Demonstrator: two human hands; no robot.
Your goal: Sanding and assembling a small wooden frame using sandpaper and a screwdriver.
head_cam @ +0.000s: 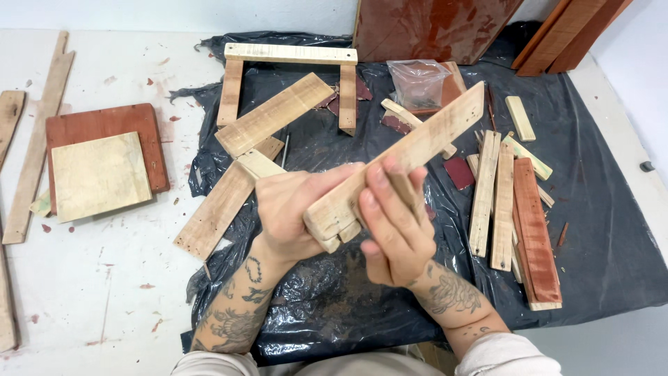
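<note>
Pale, nail-holed wood slat (pixel 400 163) gripped at its near end by both hands: left (pixel 296 209); right (pixel 393 230).

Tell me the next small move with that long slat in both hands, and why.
Probably square the small wood pieces against the long slat near its end: the left hand and right hand pinch several stacked short pieces there, and their ends look uneven.

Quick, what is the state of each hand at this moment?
Left hand: closed around the near end of the pale wooden slat.
Right hand: closed on the same slat, with a smaller wood piece under its fingers.
</note>
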